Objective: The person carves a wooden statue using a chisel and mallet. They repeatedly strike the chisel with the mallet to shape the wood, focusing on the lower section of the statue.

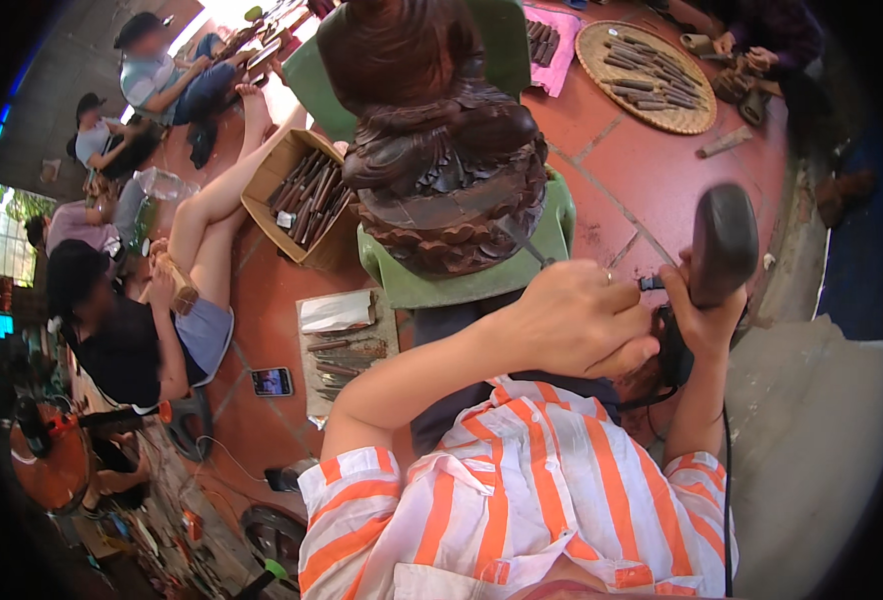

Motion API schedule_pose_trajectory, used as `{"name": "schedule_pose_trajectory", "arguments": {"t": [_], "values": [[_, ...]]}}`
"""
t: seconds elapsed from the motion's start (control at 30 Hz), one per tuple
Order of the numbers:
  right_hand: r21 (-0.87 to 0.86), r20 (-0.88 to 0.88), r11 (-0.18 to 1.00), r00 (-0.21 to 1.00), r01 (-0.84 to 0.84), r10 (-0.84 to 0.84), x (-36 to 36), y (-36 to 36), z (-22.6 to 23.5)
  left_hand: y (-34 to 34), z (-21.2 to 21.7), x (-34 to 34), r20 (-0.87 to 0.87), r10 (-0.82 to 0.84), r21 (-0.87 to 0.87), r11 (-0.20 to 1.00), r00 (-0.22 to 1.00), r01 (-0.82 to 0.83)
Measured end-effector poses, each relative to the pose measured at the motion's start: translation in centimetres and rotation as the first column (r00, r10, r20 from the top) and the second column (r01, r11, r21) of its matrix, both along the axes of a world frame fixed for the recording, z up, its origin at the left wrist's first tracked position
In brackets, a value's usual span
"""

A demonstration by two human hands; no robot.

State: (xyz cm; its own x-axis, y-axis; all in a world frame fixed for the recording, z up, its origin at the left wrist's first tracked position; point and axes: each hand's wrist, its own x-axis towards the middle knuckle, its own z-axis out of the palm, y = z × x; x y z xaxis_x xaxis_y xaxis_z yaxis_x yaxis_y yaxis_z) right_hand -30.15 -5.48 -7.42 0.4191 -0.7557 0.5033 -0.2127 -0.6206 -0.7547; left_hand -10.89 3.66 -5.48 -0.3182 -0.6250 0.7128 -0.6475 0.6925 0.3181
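A dark carved wooden statue [442, 150], a seated robed figure on a petalled base, stands in front of me on a green plastic chair [432, 288]. My left hand [587, 315] is closed around a chisel. The thin metal blade of the chisel [528, 244] slants up-left to the lower right of the petalled base; whether its tip touches the wood I cannot tell. The handle is mostly hidden in my fist. To the right, my right hand [710, 308] grips a mallet [727, 245], its dark rounded head raised above the fingers.
A cardboard box [254, 195] of chisels stands left of the chair. Nearer lie a tray of tools [349, 350] and a phone [272, 382]. At back right is a round woven tray [587, 50] of wooden-handled tools. Several people sit left; a black cable [728, 480] hangs beside my right arm.
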Motion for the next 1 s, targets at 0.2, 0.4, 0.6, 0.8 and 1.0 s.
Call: {"name": "schedule_pose_trajectory", "arguments": {"t": [0.2,0.4,0.6,0.8,1.0], "values": [[-0.085,0.046,0.986,0.989,0.145,-0.141,0.4,0.5,-2.4,-3.3,-1.4,2.2,-0.116,0.135,0.013,0.991,0.984,-0.134],[-0.02,0.135,0.989,0.981,0.145,-0.141,1.7,0.7,-2.0,-4.0,-0.9,2.8,-0.241,0.206,-0.007,0.977,0.948,-0.214],[-0.195,0.079,0.962,0.981,0.191,-0.179,2.8,0.1,-1.8,-4.6,-0.6,3.0,-0.39,0.247,-0.013,0.962,0.887,-0.273],[-0.312,0.016,0.904,0.953,0.292,-0.303,1.8,-1.2,-4.4,-5.0,-0.1,3.0,-0.43,0.271,0.016,0.956,0.861,-0.293],[-0.226,0.017,0.938,0.964,0.264,-0.267,2.6,-0.6,-3.6,-4.9,-0.5,3.0,-0.41,0.278,-0.003,0.952,0.869,-0.306]]}}
